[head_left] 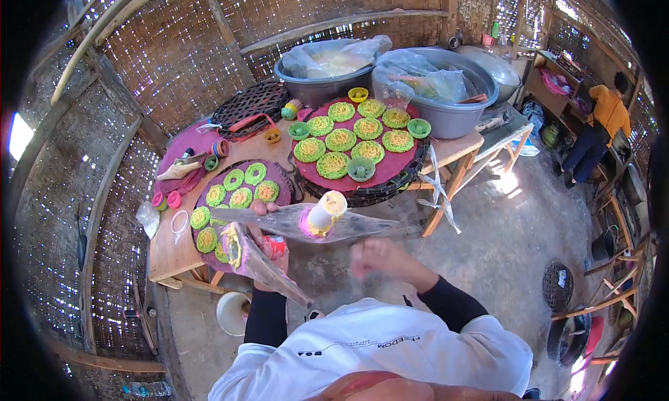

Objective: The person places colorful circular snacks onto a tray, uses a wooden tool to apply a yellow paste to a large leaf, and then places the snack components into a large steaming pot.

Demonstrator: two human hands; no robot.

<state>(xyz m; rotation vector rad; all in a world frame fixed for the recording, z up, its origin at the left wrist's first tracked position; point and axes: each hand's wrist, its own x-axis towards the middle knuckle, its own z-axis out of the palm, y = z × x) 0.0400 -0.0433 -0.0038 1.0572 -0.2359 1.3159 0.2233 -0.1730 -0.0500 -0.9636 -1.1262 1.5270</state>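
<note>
Nearest the camera, a white shirt with dark sleeves is seen, and both forearms are pushed out over the near edge of the table. The left hand is closed around a clear piping bag with yellow-green batter at its mouth, plus something small and red, held just over the near purple mat. The right hand is blurred, looks loosely curled, and whether anything is gripped can't really be told. A second clear bag with a pale yellow blob and a pink nozzle is stretched between the two hands, just beyond the right one.

Progress-wise: the far round tray looks pretty much filled, with about ten green-and-yellow lacy discs laid out and a few small green cups among them. The near mat is maybe half covered, about seven discs sitting on its left and far parts, so the near right part is probably what's left.

Two grey basins lined with plastic are parked at the far end. Another person in an orange top is seen far right.
</note>
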